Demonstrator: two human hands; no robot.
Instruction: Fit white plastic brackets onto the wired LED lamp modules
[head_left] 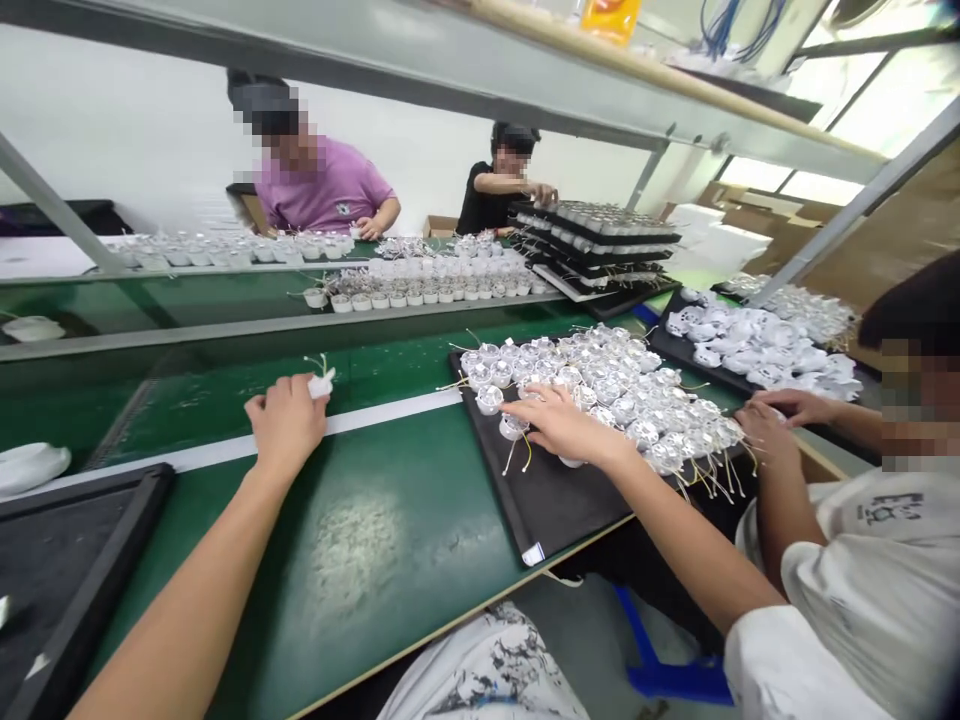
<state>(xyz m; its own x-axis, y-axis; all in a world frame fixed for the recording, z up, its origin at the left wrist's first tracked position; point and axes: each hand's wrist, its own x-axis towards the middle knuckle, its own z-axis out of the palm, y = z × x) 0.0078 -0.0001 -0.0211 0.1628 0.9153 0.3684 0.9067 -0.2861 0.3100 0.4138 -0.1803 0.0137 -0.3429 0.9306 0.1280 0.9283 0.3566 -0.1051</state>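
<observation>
My left hand (pixel 289 420) is closed around a small white cup-shaped part (pixel 322 384) with thin wires sticking up, held over the green bench. My right hand (pixel 562 425) reaches over a black tray (pixel 517 490) on the right, its fingers stretched out just above the parts at the tray's left edge. Under those fingers lies a white cup with trailing wires (pixel 513 428); whether they touch it I cannot tell. Rows of similar white cups with silvery insides (pixel 600 365) fill much of the tray.
Another black tray (pixel 150 510) lies at lower left, near a white object (pixel 34 468). A co-worker (pixel 847 540) sits at my right, hands at the tray's far edge. Two people (pixel 322 185) work across the bench. Stacked trays (pixel 600 240) and white bundles (pixel 757 345) stand beyond.
</observation>
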